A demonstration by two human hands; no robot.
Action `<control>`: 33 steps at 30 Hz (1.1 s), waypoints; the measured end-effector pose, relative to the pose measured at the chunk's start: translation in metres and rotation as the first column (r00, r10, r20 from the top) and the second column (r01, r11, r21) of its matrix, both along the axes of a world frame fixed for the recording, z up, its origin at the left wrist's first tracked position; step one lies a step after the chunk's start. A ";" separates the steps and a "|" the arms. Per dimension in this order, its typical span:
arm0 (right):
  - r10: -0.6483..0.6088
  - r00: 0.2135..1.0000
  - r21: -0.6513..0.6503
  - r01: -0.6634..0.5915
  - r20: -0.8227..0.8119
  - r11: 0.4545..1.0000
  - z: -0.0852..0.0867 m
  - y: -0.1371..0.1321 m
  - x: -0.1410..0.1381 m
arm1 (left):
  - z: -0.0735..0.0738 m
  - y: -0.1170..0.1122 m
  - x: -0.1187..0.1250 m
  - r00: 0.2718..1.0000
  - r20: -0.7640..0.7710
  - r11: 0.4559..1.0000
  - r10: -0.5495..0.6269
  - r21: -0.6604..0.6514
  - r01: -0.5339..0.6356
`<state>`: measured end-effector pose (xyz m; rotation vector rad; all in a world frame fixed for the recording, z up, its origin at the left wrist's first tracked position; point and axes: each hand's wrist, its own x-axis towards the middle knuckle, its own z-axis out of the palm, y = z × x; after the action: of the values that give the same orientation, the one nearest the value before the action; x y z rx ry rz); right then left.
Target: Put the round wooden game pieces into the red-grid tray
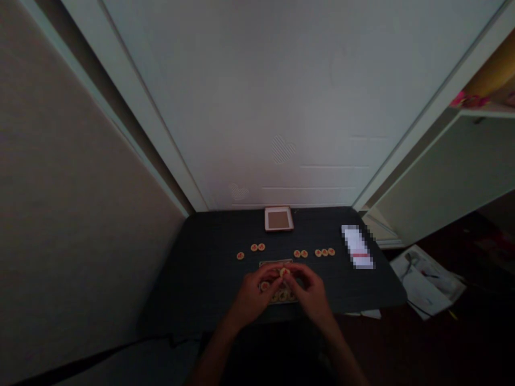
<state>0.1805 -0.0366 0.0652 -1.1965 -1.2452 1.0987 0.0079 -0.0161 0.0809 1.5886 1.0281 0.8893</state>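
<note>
A round xiangqi piece (pixel 285 272) with a red mark is pinched between the fingertips of my left hand (pixel 254 292) and my right hand (pixel 310 292). Both hands are over a shallow box (pixel 276 262) that holds more round pieces (pixel 282 296), partly covered by my fingers. Another red-marked piece (pixel 264 286) shows by my left fingers; I cannot tell whether it is held or lies in the box. Beyond my hands, red-marked pieces lie in a loose row: a single one (pixel 240 256), a pair (pixel 258 247), another pair (pixel 300 253) and a group of three (pixel 324 252).
A square box lid or tray (pixel 279 230) sits at the back of the dark table (pixel 193 279), close to the white door panel (pixel 257 107). At the right lies a blurred-out phone-like object (pixel 358 247). Papers in a white container (pixel 428 281) are on the floor to the right.
</note>
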 end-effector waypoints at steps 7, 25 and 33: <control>-0.121 0.986 -0.120 0.107 -0.115 0.987 -0.013 0.004 0.016 | -0.028 0.013 -0.028 0.969 -0.105 0.973 0.224 0.088 -0.215; -0.131 0.991 -0.162 0.127 -0.015 0.979 -0.043 0.001 0.035 | -0.054 0.012 -0.022 0.865 -0.485 0.892 0.129 0.438 0.113; -0.103 0.995 -0.186 0.100 -0.008 0.978 -0.044 -0.002 0.032 | -0.055 0.021 -0.021 0.843 -0.523 0.887 0.128 0.440 0.138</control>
<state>0.2129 -0.0382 0.0208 -1.3725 -1.0742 1.1656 -0.0134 0.0051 0.0263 2.3434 1.2549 0.7234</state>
